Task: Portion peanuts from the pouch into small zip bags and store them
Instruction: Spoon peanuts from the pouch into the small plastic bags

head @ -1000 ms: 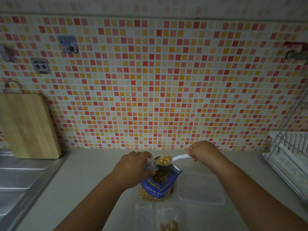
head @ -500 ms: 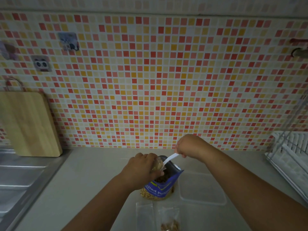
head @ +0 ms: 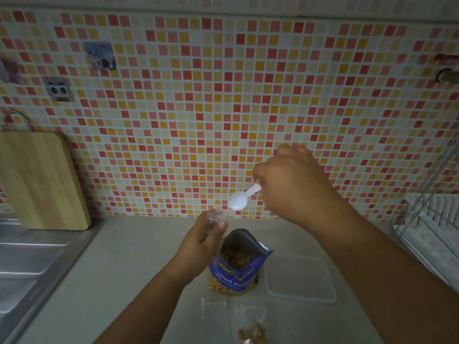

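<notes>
a: holding what in the left hand (head: pixel 201 244)?
b: gripping a small clear zip bag (head: pixel 215 220), fingers curled round its side, just above the open mouth of the peanut pouch (head: pixel 238 264).
a: and in the right hand (head: pixel 293 184)?
b: clutching a white plastic spoon (head: pixel 242 198) by the handle in a closed fist, just above the bag, with the bowl seemingly empty.
a: and the pouch?
b: standing upright on the worktop (head: pixel 139 256), toward the front edge, just beside a clear plastic tub (head: pixel 300 279). behind two more bags lying flat: a see-through spare bag (head: pixel 213 319) and a part-filled bag (head: pixel 250 328) with peanuts inside.
a: risks from here?
b: likely tipping the pouch with the left wrist, so close beside it, and scattering peanuts over the worktop. also missing the bag's narrow, floppy mouth on the next scoop, with only one hand holding it. cannot tell how wide that mouth gapes.
</notes>
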